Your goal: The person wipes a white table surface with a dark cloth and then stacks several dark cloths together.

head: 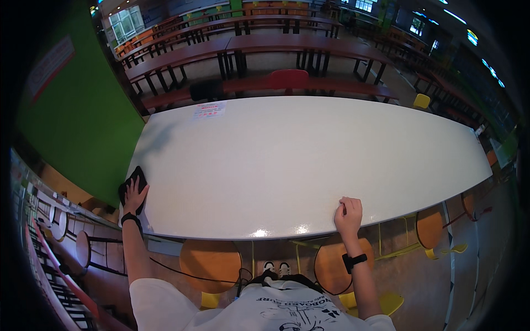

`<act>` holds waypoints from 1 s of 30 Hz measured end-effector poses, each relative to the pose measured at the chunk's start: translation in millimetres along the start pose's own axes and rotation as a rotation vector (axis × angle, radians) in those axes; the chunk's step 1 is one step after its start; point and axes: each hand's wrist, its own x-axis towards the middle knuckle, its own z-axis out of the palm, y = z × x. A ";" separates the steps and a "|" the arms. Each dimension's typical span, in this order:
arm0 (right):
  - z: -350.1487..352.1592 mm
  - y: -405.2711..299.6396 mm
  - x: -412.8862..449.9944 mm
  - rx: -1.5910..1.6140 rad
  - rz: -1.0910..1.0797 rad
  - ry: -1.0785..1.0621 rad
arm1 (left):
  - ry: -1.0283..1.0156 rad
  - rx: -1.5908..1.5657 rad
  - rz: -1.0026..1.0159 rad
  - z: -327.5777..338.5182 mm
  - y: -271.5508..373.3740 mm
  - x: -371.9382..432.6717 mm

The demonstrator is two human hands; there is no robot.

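A long white tabletop [281,165] with a glossy surface spreads out before me. At its left end lies a folded black cloth [138,176], partly over the edge. My left hand [134,196] presses down on this cloth, palm down and fingers somewhat spread. Near the front edge, right of the middle, my right hand [348,215] rests on or just above the tabletop with its fingers curled in. Nothing plainly shows inside that hand, though its palm is hidden.
A green panel [83,103] borders the table's left end. A printed sheet [210,109] bearing writing lies at the far edge. Round orange stools [210,265] stand along the near side, with a dark cable [194,276] beside them. Beyond are long brown tables [306,43] and benches.
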 end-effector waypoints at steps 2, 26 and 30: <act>2.2 3.5 -2.1 0.021 -0.027 0.002 | 0.008 0.034 0.006 6.0 -12.8 -16.4; 6.7 4.3 -3.2 0.002 -0.034 -0.011 | 0.429 -0.304 1.120 71.1 289.6 -293.5; -0.3 13.1 -5.1 -0.043 -0.050 0.002 | 0.451 -0.215 1.024 59.4 245.7 -262.1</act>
